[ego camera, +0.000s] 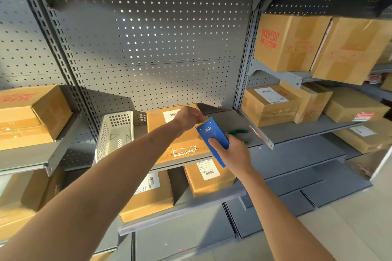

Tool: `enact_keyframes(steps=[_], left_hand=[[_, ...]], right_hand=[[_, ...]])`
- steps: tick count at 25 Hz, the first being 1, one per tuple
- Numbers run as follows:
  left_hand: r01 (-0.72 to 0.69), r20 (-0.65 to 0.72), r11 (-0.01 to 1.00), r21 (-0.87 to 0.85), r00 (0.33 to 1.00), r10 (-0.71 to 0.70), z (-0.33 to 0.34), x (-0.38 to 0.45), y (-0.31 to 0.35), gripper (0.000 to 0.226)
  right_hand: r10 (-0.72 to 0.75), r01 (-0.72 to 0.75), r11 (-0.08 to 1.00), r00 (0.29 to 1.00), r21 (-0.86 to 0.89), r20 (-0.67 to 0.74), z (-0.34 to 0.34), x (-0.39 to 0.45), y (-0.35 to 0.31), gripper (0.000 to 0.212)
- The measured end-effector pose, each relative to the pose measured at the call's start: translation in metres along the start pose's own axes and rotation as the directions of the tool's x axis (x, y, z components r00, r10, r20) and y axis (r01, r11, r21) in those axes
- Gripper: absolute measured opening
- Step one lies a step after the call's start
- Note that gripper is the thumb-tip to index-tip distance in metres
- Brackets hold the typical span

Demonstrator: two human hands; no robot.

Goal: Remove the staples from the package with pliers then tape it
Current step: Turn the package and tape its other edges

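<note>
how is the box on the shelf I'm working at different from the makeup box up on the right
The package under the hands lies flat and low, while the MAKEUP box is taller and blockier. The package carries a white shipping label and a strip of clear tape near its front edge; the MAKEUP box shows red printed lettering and no label on the faces in view. Both are brown cardboard on grey metal shelves.

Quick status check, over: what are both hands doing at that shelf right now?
Right hand grips blue tape dispenser. Left hand pinches at its front end. Package on shelf, unsealed. Green pliers set down beside it, nothing blocking.
</note>
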State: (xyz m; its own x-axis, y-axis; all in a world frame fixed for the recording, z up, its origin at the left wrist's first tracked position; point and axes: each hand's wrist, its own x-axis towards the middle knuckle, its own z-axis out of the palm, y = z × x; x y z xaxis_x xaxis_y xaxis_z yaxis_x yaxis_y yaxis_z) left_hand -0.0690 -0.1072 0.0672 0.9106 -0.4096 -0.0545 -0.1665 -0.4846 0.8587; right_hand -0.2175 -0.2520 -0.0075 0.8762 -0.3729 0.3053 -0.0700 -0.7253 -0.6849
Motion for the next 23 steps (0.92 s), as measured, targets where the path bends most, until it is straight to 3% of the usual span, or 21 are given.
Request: enact_keyframes(steps=[8,11,14,23], left_hand=[[0.075,0.005,0.981,0.179,0.997,-0.077,0.023,0.011,0.001,0.018],[0.087,-0.04,0.987,0.138,0.996,-0.082,0.018,0.017,0.0,0.004],[0.112,-0.075,0.988,0.109,0.992,-0.105,0.002,0.031,-0.004,0.011],[0.071,0.055,0.966,0.248,0.995,-0.087,0.013,0.043,-0.019,0.017]], right_hand=[[0.182,-0.186,0.978,0.982,0.091,0.049,0.004,-0.017,0.0,0.052],[0.231,-0.24,0.964,0.969,0.112,0.082,0.003,-0.024,0.005,0.054],[0.272,-0.284,0.944,0.958,0.167,0.088,0.009,-0.038,0.016,0.057],[0.378,-0.407,0.829,0.913,0.385,0.152,0.031,-0.055,0.036,0.076]])
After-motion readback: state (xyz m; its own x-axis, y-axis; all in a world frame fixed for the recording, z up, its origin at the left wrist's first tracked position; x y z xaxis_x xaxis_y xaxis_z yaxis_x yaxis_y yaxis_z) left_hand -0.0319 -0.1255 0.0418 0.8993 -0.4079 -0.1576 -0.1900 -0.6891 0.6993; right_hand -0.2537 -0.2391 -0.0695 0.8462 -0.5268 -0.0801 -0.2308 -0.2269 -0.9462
